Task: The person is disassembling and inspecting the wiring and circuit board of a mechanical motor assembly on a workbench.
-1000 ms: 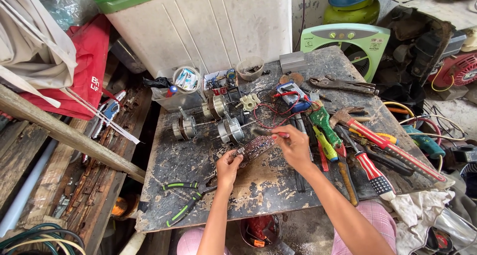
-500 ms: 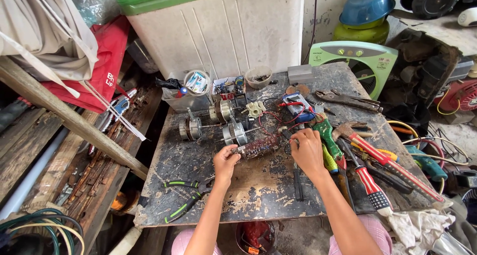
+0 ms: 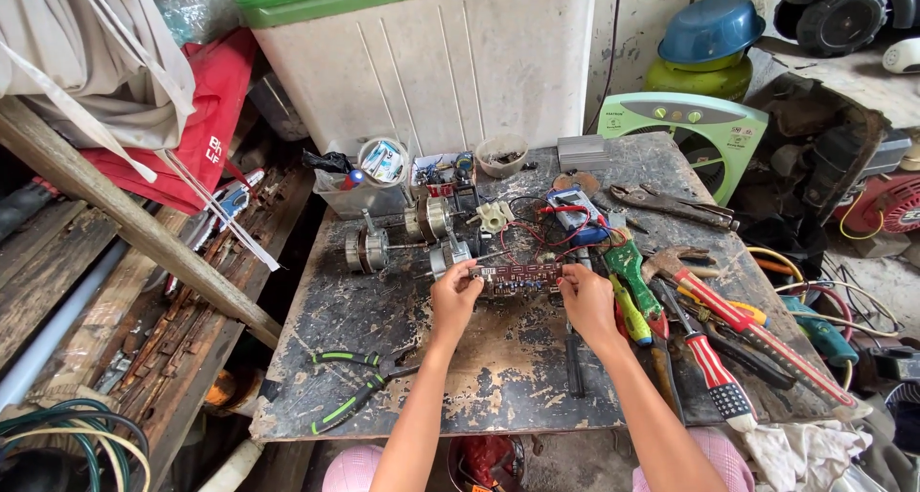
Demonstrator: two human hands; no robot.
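Both my hands hold a long brown circuit board point(image 3: 516, 278) just above the worn dark worktop point(image 3: 383, 310). My left hand point(image 3: 454, 298) pinches its left end and my right hand point(image 3: 586, 298) pinches its right end. Right behind the board lie small electric motors with shafts point(image 3: 402, 238). A blue multimeter point(image 3: 575, 214) with red and black leads sits behind my right hand.
Green-handled pliers point(image 3: 356, 387) lie at the front left of the top. Right of my hand are green and red-handled screwdrivers point(image 3: 714, 367), a hammer point(image 3: 671, 260) and a wrench point(image 3: 671, 203). A white chest with a green lid point(image 3: 431, 61) stands behind. Timber beams point(image 3: 125, 224) cross at left.
My hands have come together onto the circuit board and now grip it by both ends; a second ago the right hand worked at it alone. The view has tilted up slightly.
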